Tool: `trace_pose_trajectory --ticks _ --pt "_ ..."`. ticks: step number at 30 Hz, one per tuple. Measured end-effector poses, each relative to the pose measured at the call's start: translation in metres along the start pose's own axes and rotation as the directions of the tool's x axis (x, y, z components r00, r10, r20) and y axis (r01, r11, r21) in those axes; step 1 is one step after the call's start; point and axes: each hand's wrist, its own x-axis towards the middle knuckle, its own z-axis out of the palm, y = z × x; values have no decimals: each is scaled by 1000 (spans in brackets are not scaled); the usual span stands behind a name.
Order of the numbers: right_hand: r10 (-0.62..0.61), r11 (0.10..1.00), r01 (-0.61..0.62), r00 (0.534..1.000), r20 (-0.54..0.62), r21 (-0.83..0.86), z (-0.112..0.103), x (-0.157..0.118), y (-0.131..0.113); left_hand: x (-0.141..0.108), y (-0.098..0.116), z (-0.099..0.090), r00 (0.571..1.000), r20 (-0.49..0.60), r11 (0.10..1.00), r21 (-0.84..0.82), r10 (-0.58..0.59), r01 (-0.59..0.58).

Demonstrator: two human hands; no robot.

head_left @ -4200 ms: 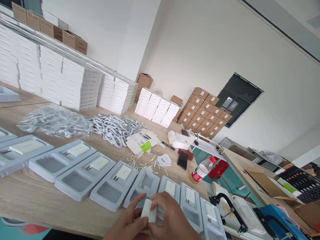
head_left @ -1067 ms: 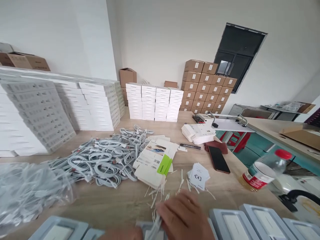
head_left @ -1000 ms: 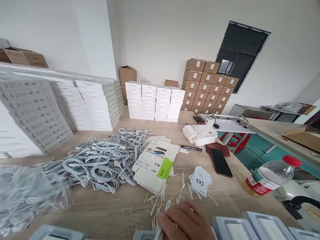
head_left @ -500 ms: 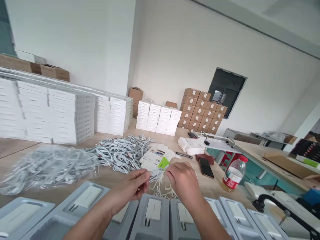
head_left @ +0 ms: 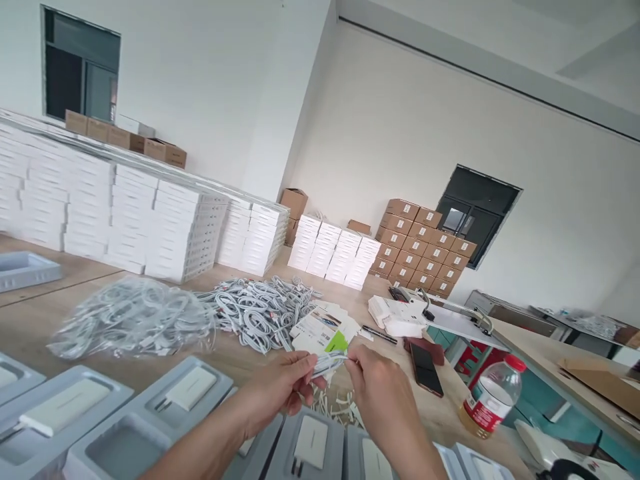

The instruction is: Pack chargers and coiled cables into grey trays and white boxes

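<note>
Between my two hands is a small coiled white cable (head_left: 330, 362). My left hand (head_left: 287, 381) pinches its left end between thumb and fingers. My right hand (head_left: 379, 379) has its fingers closed at the cable's right end. Below the hands stand grey trays (head_left: 275, 460), several with a white power adapter (head_left: 311, 441) in them. Small white ties (head_left: 345, 408) are scattered on the wooden table under the coil. A pile of grey-white cables (head_left: 265, 310) lies beyond my left hand, beside printed cards (head_left: 315, 328) with a green patch.
A plastic bag of cables (head_left: 137, 317) lies at the left, before stacked white boxes (head_left: 170, 230). On the right are a phone (head_left: 425, 369), a marker (head_left: 380, 335) and a red-capped bottle (head_left: 493, 397). Brown cartons (head_left: 413, 245) are stacked at the back.
The view has shifted left, showing more boxes and trays there. The coiled cable has come up between my hands and shows more clearly.
</note>
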Motion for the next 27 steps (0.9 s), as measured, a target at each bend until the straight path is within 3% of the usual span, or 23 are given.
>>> trace_pose_trajectory --ticks 5,9,13,17,19,23,27 --pt "68 930 -110 989 132 351 -7 18 -6 2 -1 0 999 -33 999 -41 -28 26" --pt "108 751 -220 971 213 623 2 21 -5 3 -1 -3 1000 -18 992 -127 -15 13" --pt "117 571 -284 957 265 770 14 20 -2 3 -2 -5 1000 20 976 -220 17 -12" --pt "135 389 -357 934 331 849 21 23 -5 1 -2 -5 1000 -29 950 -313 3 -12" --pt "153 385 -344 939 309 856 22 24 -6 0 -1 -5 999 -32 942 -337 -2 -9" --pt "171 508 -263 964 204 820 17 22 -9 -2 1 -6 996 64 950 -311 54 -32" --pt "153 548 -235 972 180 803 13 18 -13 -3 2 -9 991 119 954 -298 53 -15"
